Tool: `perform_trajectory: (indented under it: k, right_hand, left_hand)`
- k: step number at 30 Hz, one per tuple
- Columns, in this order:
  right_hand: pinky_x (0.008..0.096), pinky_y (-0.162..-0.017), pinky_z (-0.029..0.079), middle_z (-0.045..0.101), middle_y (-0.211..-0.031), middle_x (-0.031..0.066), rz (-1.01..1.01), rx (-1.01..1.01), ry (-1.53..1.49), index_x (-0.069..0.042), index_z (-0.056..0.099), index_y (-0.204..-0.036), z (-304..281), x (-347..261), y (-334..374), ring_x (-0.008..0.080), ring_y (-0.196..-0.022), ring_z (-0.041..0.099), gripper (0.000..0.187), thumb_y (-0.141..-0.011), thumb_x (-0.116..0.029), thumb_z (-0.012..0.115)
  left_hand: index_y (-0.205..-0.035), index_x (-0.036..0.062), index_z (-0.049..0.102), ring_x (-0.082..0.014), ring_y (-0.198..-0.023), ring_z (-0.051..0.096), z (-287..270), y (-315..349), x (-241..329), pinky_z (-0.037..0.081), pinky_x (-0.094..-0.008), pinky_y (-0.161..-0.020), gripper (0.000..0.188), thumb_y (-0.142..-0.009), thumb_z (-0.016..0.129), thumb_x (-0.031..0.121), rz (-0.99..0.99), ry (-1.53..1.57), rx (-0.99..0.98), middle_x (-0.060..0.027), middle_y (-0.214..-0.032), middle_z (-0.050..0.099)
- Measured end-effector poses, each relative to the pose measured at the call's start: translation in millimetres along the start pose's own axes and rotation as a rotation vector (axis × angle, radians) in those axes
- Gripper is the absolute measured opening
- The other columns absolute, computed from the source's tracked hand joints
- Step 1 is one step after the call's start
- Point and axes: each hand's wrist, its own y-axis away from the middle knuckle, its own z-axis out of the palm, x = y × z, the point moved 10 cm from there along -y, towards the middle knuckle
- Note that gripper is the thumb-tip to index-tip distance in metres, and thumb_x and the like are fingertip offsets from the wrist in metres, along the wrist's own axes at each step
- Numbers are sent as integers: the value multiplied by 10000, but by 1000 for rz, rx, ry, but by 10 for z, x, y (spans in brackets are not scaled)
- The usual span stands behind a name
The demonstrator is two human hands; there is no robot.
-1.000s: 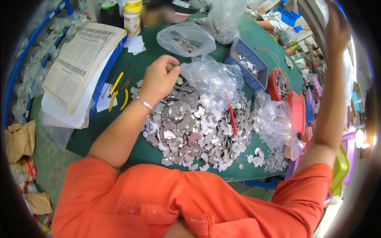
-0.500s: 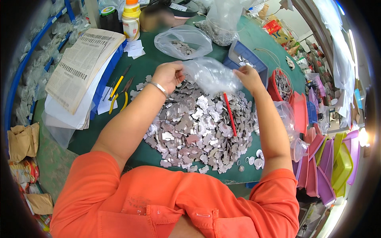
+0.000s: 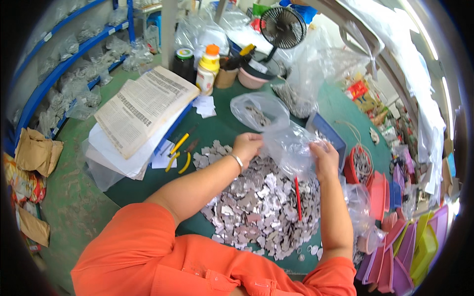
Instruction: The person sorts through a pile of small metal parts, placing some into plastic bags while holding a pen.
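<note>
bag (image 3: 290,148) probably handles light, limp and slippery, best held at its edges, where left hand (image 3: 246,149) and right hand (image 3: 326,159) pinch it.

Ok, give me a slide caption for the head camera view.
Left hand and right hand hold a clear plastic bag over a pile of flat silvery pieces.

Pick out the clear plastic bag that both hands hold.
The clear bag between the left hand and right hand, over the metal pieces; neither hand grips the open bag behind it or the others.
</note>
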Motion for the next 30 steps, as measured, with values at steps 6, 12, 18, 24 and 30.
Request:
perform_trajectory:
  k: [6, 12, 18, 24, 30]
  right_hand:
    - [235, -673, 454, 617, -766, 20, -419, -293, 357, 6, 575, -725, 58, -1148, 684, 93, -730, 556, 152, -673, 37, 715]
    - [208, -649, 442, 591, -779, 21, -530, -380, 85, -6, 522, -954, 83, -1600, 1038, 86, -735, 550, 365, -657, 62, 723]
    - [251, -751, 461, 591, -922, 50, -236, -92, 10, 60, 251, -1364, -265, -1106, 667, 135, -837, 581, 966, -601, -87, 824]
    - [274, -800, 433, 594, -1029, 77, -197, -407, -39, 48, 484, -1178, 26, -890, 748, 151, -918, 557, 778, -575, -282, 850]
    - [237, -647, 412, 621, -758, 6, -309, -213, 203, 7, 662, -827, 60, -1086, 876, 86, -707, 538, 144, -817, -137, 663]
  left_hand:
    - [-1368, 4, 261, -210, -1172, 441, 389, 315, 503, 382, -323, -955, 884, -711, 775, 296, 277, -324, -407, -136, -1326, 400]
    - [-1371, 37, 282, -178, -1098, 505, 881, 947, 723, 396, -317, -942, 800, -738, 748, 187, 149, 212, -879, -108, -1213, 512]
    - [-1063, 29, 574, -103, -857, 586, 815, 1072, 1050, 469, -240, -772, 203, -865, 587, 72, 408, 228, -626, -29, -937, 621]
    - [-998, 25, 603, -83, -770, 571, 792, 1172, 1190, 470, -235, -703, 145, -884, 575, 110, 550, -22, -556, -5, -870, 625]
    - [-877, 9, 564, -217, -552, 570, 313, 1230, 1520, 448, -303, -525, 213, -922, 525, 214, 1014, -366, 159, -114, -641, 575]
